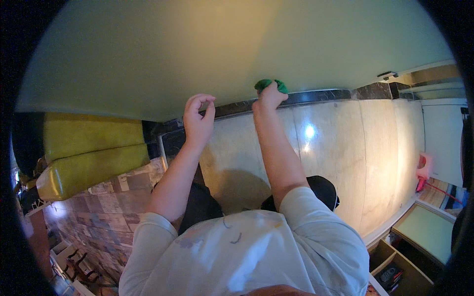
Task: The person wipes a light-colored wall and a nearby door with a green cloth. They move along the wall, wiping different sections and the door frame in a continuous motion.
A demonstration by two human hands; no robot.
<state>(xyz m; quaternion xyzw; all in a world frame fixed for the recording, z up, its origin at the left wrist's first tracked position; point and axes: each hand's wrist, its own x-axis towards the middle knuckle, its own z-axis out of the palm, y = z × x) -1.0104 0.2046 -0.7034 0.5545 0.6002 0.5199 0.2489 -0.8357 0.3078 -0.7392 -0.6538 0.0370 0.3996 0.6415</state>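
Before me rises a smooth pale green wall (207, 48), partly in shadow. My right hand (272, 97) grips a crumpled green cloth (282, 88) against its bottom edge, just above the dark marble-look baseboard (314, 97). The hand covers part of the cloth. To the left, my left hand (200, 120) hovers near the wall with fingers curled and a gap between thumb and fingers. Nothing is visible in it, and I cannot tell whether its fingertips touch the wall. Beneath both arms lies the light wood-look floor (333, 148).
A yellow upholstered seat (96, 148) stands left, beside patchwork-patterned flooring (100, 218). At right are a white panel (442, 140), a pink plastic object (424, 166) and an open wooden compartment unit (394, 255) holding a black-and-red item (389, 275). My knees are close below my arms.
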